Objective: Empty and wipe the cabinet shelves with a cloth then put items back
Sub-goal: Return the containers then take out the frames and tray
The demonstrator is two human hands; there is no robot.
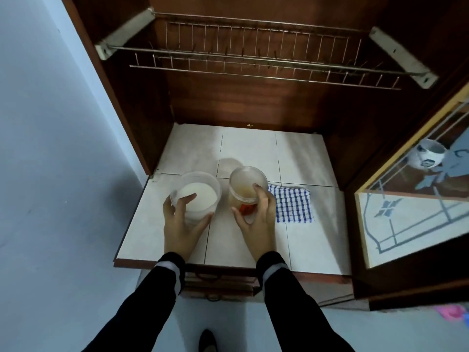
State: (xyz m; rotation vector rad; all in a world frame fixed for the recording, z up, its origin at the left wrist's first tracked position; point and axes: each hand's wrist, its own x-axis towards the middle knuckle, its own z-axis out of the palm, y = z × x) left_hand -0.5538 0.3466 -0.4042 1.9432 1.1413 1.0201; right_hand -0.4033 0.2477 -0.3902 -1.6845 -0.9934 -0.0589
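Now left hand (180,224) grips white-filled tub (196,196), right hand (256,219) grips amber jar (247,190), checked cloth (291,204) just right of it.

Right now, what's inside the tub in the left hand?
Something white fills the clear plastic tub; what it is, I cannot tell. The left hand curls its fingers over the near wall, hiding the lower part.

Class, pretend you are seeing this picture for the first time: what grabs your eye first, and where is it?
Two hands meet at the centre: the left hand grips a white-filled tub and the right hand grips an amber jar, over the tiled shelf. A blue checked cloth lies flat to the jar's right, and a wire rack spans the cabinet above.
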